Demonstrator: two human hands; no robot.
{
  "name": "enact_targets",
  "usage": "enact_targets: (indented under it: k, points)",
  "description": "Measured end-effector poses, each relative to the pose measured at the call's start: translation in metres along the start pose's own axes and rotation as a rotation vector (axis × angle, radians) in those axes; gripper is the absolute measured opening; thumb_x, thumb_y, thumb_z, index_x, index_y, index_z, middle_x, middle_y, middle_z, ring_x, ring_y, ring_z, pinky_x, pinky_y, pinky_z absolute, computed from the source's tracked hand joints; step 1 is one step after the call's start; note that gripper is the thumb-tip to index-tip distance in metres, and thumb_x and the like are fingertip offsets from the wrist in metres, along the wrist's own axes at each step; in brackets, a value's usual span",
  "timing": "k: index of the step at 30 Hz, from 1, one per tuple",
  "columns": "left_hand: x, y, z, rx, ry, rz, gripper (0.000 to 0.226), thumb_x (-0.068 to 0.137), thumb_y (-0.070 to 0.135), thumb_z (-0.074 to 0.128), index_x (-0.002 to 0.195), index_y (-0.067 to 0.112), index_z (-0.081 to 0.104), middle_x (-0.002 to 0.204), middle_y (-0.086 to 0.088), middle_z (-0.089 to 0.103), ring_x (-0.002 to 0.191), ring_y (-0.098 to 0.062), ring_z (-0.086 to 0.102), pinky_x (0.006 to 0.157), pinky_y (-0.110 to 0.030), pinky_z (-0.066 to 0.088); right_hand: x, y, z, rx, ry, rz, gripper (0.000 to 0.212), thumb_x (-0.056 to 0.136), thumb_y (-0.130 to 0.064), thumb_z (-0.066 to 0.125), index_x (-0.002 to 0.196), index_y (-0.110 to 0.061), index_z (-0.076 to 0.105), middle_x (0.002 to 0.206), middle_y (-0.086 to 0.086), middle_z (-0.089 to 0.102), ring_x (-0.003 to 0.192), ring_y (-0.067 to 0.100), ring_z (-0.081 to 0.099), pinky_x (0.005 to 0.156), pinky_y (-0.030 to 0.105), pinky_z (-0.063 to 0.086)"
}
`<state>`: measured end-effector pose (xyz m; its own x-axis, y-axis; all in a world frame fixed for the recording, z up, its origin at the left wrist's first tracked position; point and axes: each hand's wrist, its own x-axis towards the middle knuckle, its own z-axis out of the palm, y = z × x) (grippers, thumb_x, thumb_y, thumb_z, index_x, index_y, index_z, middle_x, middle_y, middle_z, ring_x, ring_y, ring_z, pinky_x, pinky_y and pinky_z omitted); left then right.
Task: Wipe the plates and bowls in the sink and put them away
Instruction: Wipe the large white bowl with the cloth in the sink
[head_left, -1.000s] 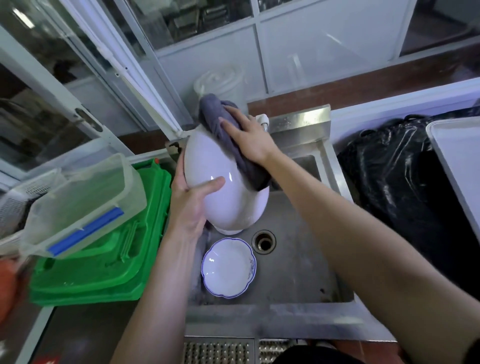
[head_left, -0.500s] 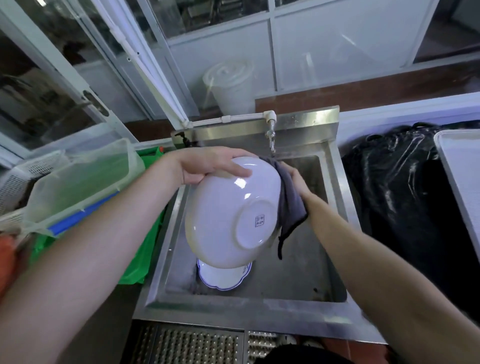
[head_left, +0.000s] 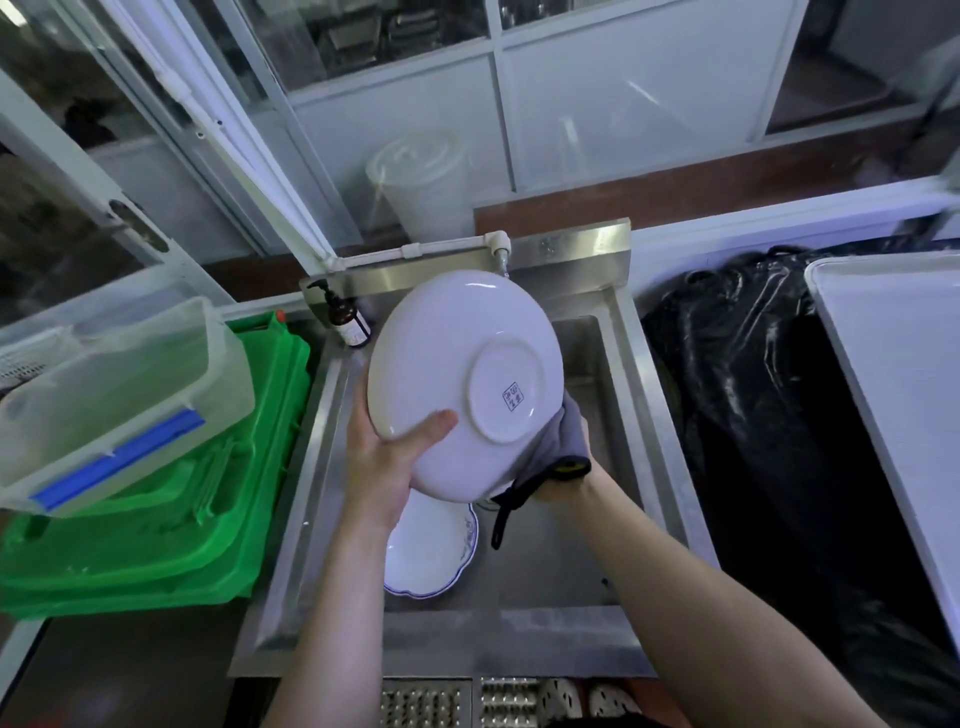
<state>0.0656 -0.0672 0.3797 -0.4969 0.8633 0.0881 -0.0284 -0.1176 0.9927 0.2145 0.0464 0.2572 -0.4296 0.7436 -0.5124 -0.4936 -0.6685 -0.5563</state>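
A large white bowl (head_left: 447, 364) is held above the steel sink (head_left: 618, 364), tilted with its underside and foot ring facing me. My left hand (head_left: 384, 462) grips its lower left rim, thumb on the outside. My right hand (head_left: 563, 483) is mostly hidden behind the bowl's lower right edge and holds a grey cloth (head_left: 553, 447) against it; a dark loop hangs from the cloth. A small white bowl with a blue rim (head_left: 436, 551) lies on the sink floor, partly covered by the large bowl and my left forearm.
Stacked green crates (head_left: 156, 535) with a clear plastic box (head_left: 119, 395) on top stand left of the sink. A brown pump bottle (head_left: 348, 322) sits at the sink's back left corner. Black plastic bags (head_left: 753, 415) and a white tray (head_left: 898, 374) lie to the right. The tap (head_left: 498, 249) hangs behind the bowl.
My left hand has shifted from the bowl's top rim to its lower left rim. The bowl has turned, and my right hand with the cloth has slid down to its lower right edge.
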Motion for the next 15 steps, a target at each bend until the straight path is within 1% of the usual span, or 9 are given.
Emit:
enact_targets:
  k: [2, 3, 5, 6, 7, 10, 11, 13, 15]
  points:
    - [0.003, 0.001, 0.007, 0.009, 0.017, 0.030, 0.085, 0.072, 0.006, 0.091, 0.143, 0.041, 0.060, 0.140, 0.003, 0.072, 0.128, -0.024, 0.070, 0.101, -0.050, 0.060, 0.019, 0.010, 0.000, 0.119, 0.019, 0.061, 0.044, 0.068, -0.051, 0.089, 0.097, -0.031, 0.063, 0.114, -0.001, 0.070, 0.101, 0.021, 0.067, 0.107, 0.048, 0.047]
    - [0.003, 0.002, 0.008, 0.043, -0.001, 0.021, 0.083, 0.073, 0.003, 0.089, 0.141, 0.042, 0.061, 0.140, 0.002, 0.072, 0.128, -0.025, 0.069, 0.101, -0.052, 0.059, 0.031, 0.015, -0.005, 0.143, 0.005, 0.085, 0.050, 0.065, -0.056, 0.089, 0.099, -0.031, 0.063, 0.120, 0.000, 0.071, 0.109, 0.023, 0.066, 0.109, 0.053, 0.044]
    - [0.004, 0.002, 0.003, 0.083, -0.018, 0.020, 0.082, 0.072, 0.002, 0.089, 0.142, 0.038, 0.061, 0.139, 0.001, 0.073, 0.127, -0.025, 0.070, 0.099, -0.049, 0.060, 0.045, 0.016, -0.007, 0.127, -0.024, 0.003, 0.048, 0.083, -0.060, 0.080, 0.104, -0.021, 0.063, 0.117, 0.002, 0.070, 0.110, 0.021, 0.064, 0.106, 0.045, 0.047]
    - [0.003, 0.007, 0.004, 0.097, -0.019, 0.009, 0.083, 0.071, 0.003, 0.089, 0.143, 0.035, 0.060, 0.138, 0.002, 0.073, 0.126, -0.023, 0.070, 0.097, -0.043, 0.061, 0.038, 0.006, 0.005, 0.080, 0.008, -0.029, 0.050, 0.093, -0.060, 0.072, 0.108, -0.013, 0.062, 0.115, 0.002, 0.068, 0.112, 0.020, 0.063, 0.104, 0.041, 0.048]
    - [0.003, 0.011, 0.003, 0.124, -0.032, 0.028, 0.085, 0.070, 0.003, 0.090, 0.144, 0.032, 0.059, 0.138, 0.003, 0.073, 0.125, -0.021, 0.070, 0.095, -0.037, 0.061, 0.034, -0.006, 0.013, 0.022, -0.054, -0.026, 0.054, 0.098, -0.062, 0.065, 0.114, -0.010, 0.064, 0.119, 0.004, 0.068, 0.119, 0.022, 0.062, 0.105, 0.041, 0.047]
    - [0.008, 0.020, -0.002, 0.234, -0.038, 0.055, 0.093, 0.068, 0.005, 0.092, 0.152, 0.022, 0.056, 0.141, 0.004, 0.071, 0.128, -0.018, 0.068, 0.097, -0.028, 0.058, 0.036, -0.050, 0.040, -0.169, -0.049, -0.111, 0.061, 0.100, -0.066, 0.054, 0.128, -0.015, 0.072, 0.126, 0.004, 0.075, 0.129, 0.024, 0.064, 0.112, 0.040, 0.046]
    - [0.010, 0.023, -0.003, 0.269, -0.049, 0.067, 0.095, 0.068, 0.006, 0.093, 0.154, 0.020, 0.055, 0.143, 0.004, 0.070, 0.130, -0.018, 0.067, 0.100, -0.028, 0.058, 0.031, -0.065, 0.054, -0.296, 0.006, -0.202, 0.063, 0.098, -0.068, 0.054, 0.138, -0.021, 0.070, 0.135, -0.004, 0.072, 0.132, 0.017, 0.063, 0.117, 0.038, 0.044]
    - [0.014, 0.024, -0.005, 0.307, -0.053, 0.083, 0.096, 0.069, 0.006, 0.094, 0.155, 0.018, 0.054, 0.146, 0.003, 0.068, 0.135, -0.019, 0.065, 0.109, -0.035, 0.055, 0.009, -0.084, 0.091, -0.546, -0.012, -0.528, 0.064, 0.100, -0.063, 0.055, 0.152, -0.026, 0.059, 0.150, -0.014, 0.058, 0.139, 0.007, 0.053, 0.123, 0.033, 0.034]
    - [0.019, 0.026, -0.004, 0.335, -0.034, 0.095, 0.094, 0.071, 0.007, 0.094, 0.155, 0.019, 0.054, 0.147, 0.003, 0.068, 0.137, -0.019, 0.063, 0.115, -0.042, 0.051, -0.011, -0.089, 0.119, -0.856, -0.170, -0.882, 0.065, 0.099, -0.062, 0.053, 0.155, -0.028, 0.054, 0.150, -0.004, 0.055, 0.140, 0.015, 0.052, 0.120, 0.037, 0.037]
